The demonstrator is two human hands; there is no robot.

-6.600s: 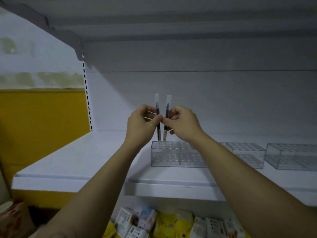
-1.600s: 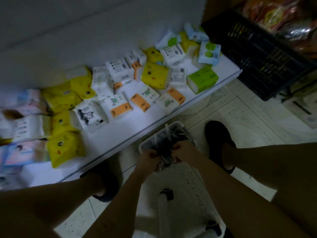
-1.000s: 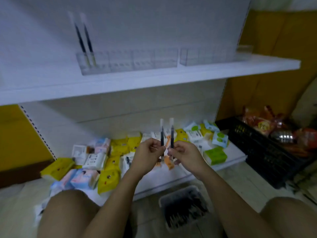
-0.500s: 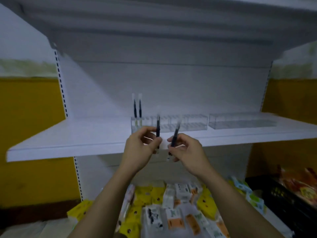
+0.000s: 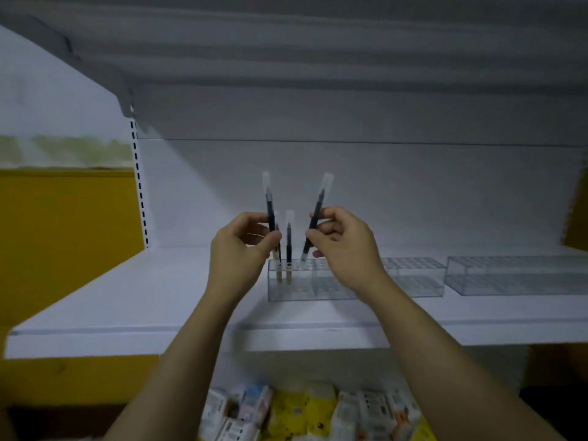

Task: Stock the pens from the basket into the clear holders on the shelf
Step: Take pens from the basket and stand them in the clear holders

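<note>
My left hand (image 5: pixel 240 253) pinches an upright dark pen with a clear cap (image 5: pixel 269 205) just above the left end of a clear holder (image 5: pixel 296 286) on the white shelf (image 5: pixel 159 297). In my right hand (image 5: pixel 345 246) a second pen (image 5: pixel 315 218) is pinched and tilted, its lower tip at the holder's top holes. Two pens (image 5: pixel 288 246) stand in the holder's left end, one partly hidden behind my left fingers. The basket is out of view.
More clear holders stand further right along the shelf, one at the middle (image 5: pixel 413 276) and one at the far right (image 5: pixel 515 275). Another shelf overhangs above. Tissue packs (image 5: pixel 302 415) lie on the lower shelf below. A yellow wall panel (image 5: pixel 63 249) is at the left.
Both hands rose from below the shelf edge to the holder, each with a pen. The right pen's tip has come down to the holder's top. My view moved closer.
</note>
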